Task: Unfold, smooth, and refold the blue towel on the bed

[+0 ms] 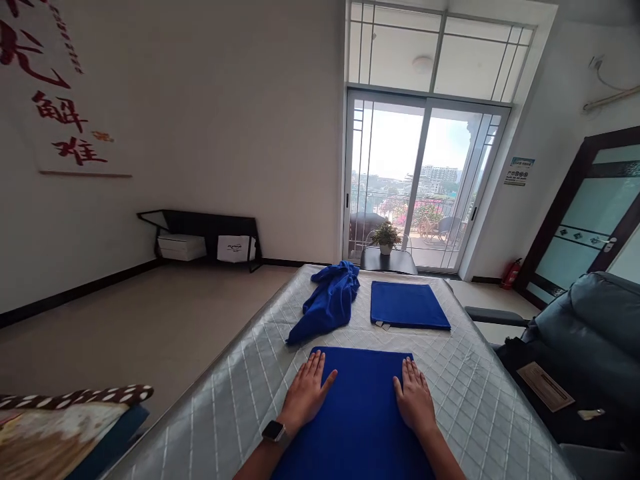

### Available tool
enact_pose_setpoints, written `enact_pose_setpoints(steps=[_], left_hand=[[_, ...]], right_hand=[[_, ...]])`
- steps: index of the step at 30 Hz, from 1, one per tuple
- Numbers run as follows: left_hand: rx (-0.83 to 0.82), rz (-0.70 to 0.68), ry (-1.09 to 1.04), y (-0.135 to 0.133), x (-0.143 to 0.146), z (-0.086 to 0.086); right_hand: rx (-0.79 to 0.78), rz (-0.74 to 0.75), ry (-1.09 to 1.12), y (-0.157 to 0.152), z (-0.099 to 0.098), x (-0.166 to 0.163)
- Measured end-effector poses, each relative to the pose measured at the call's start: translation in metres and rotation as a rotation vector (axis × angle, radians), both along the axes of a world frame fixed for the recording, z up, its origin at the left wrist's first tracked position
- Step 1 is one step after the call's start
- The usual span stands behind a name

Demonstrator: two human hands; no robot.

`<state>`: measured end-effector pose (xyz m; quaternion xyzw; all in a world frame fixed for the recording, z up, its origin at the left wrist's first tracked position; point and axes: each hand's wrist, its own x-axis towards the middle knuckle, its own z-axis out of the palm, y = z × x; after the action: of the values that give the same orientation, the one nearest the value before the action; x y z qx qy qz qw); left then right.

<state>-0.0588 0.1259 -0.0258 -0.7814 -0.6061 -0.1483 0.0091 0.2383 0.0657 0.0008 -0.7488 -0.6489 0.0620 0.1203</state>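
A blue cloth [363, 420] lies flat and smooth on the silver quilted table cover [480, 400] right in front of me. My left hand [307, 393] rests palm down on its left edge, fingers stretched forward and thumb apart. On the right edge, my right hand [415, 397] is laid out the same way. Neither hand grips anything. Beyond them, a crumpled blue cloth [330, 300] is heaped on the left. To its right sits a neatly squared blue cloth [407, 305] with small white tags at its near edge.
A chair [400, 262] with a potted plant [385, 237] stands past the table's far end. On the right is a dark armchair [590, 333] holding a brown card [545, 387]. A patterned fabric item [65, 427] is at lower left. A black rack [210, 223] leans near the wall.
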Motion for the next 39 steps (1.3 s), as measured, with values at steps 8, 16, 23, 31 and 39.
enact_pose_setpoints(steps=[8, 16, 23, 31, 39], left_hand=[[0.074, 0.001, -0.029, 0.004, -0.001, -0.011], [0.058, 0.007, -0.054, 0.002, 0.0, -0.004], [0.053, -0.008, -0.064, 0.001, -0.001, -0.006], [0.05, 0.007, -0.025, 0.003, 0.0, -0.008], [0.015, 0.055, 0.1, 0.008, 0.006, 0.005]], right_hand=[[-0.003, -0.01, -0.053, 0.002, -0.003, -0.001], [-0.032, -0.013, -0.146, 0.01, 0.01, -0.003], [-0.03, 0.032, -0.1, 0.024, 0.013, 0.0], [-0.014, 0.013, -0.056, 0.025, 0.005, 0.002], [0.0, 0.014, -0.028, 0.026, 0.003, 0.004]])
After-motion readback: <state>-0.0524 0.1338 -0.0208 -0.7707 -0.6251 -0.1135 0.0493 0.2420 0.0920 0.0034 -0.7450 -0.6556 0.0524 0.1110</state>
